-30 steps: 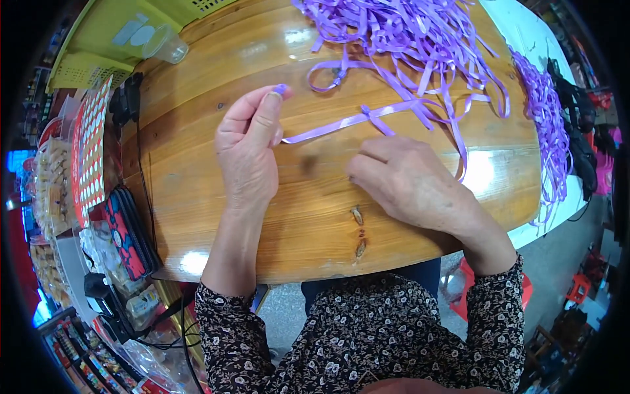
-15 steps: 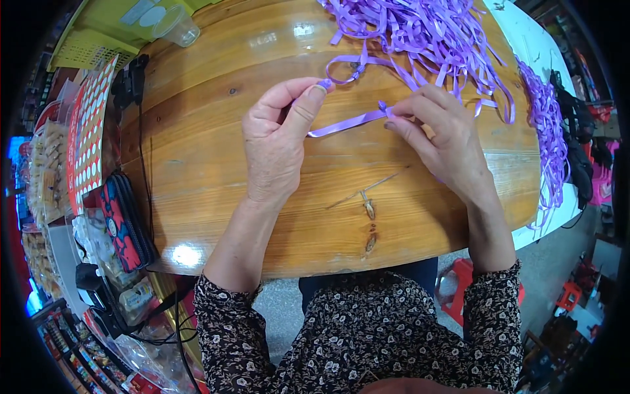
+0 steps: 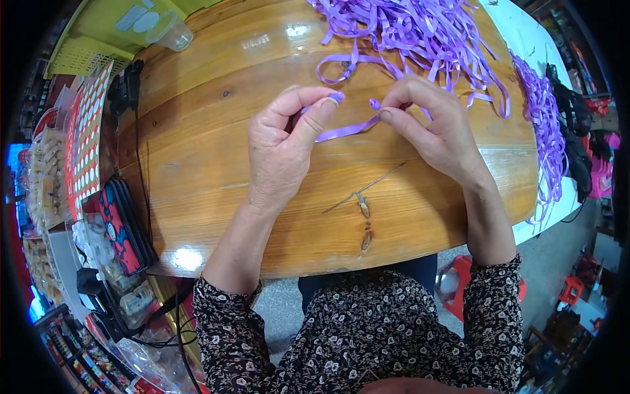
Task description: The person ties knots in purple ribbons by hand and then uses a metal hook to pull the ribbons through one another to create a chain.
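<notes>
A shiny purple ribbon (image 3: 349,131) stretches between my two hands above the wooden table. My left hand (image 3: 287,141) pinches one end between thumb and index finger, and a small purple tip pokes out past the fingertips. The other end is pinched in my right hand (image 3: 433,125), with a small knot-like purple bit (image 3: 375,104) showing at its fingertips. Just beyond the hands lies a loop of ribbon (image 3: 326,71), which runs toward a large tangled pile of purple ribbons (image 3: 420,33) at the far side.
The wooden table (image 3: 197,197) has a yellow-green crate (image 3: 85,39) and a clear plastic cup (image 3: 172,33) at its far left. A red-and-blue zip case (image 3: 123,223) sits at the left edge. More purple ribbons (image 3: 543,125) hang over a white surface on the right.
Both hands have drawn closer together, the left moving right and the right slightly left. The ribbon between them sags a little more. Both pinches are kept.
</notes>
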